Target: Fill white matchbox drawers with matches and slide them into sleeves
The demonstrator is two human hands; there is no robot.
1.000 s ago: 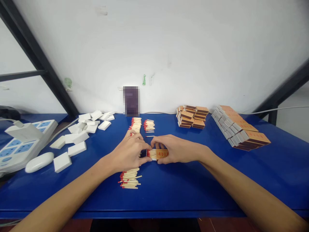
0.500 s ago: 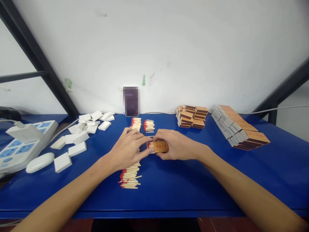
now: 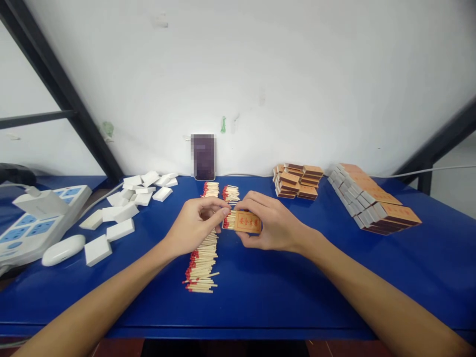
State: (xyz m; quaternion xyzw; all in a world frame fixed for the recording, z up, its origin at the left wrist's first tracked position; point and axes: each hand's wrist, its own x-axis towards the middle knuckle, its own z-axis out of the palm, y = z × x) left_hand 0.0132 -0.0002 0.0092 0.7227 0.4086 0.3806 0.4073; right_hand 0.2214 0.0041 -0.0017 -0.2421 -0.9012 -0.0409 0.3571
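My right hand [image 3: 273,223] holds an orange matchbox [image 3: 247,221] a little above the blue table [image 3: 282,282], fingers wrapped round its sleeve. The tray sticks out on the left with red-tipped matches showing. My left hand [image 3: 197,225] pinches that tray end with its fingertips. A long row of loose matches [image 3: 203,260] lies on the table under and in front of my left hand. Two smaller match bundles [image 3: 221,192] lie just beyond my hands.
Several white inner trays [image 3: 122,210] lie scattered at the left, beside a white power strip [image 3: 33,223] and a white oval object [image 3: 63,249]. Stacks of orange matchboxes [image 3: 297,181] and a long leaning row [image 3: 372,201] stand at the right. A dark phone [image 3: 203,156] leans against the wall.
Both hands have lifted the matchbox off the table and moved it slightly away from me. The tray has gone further into the sleeve. More of the match row now shows.
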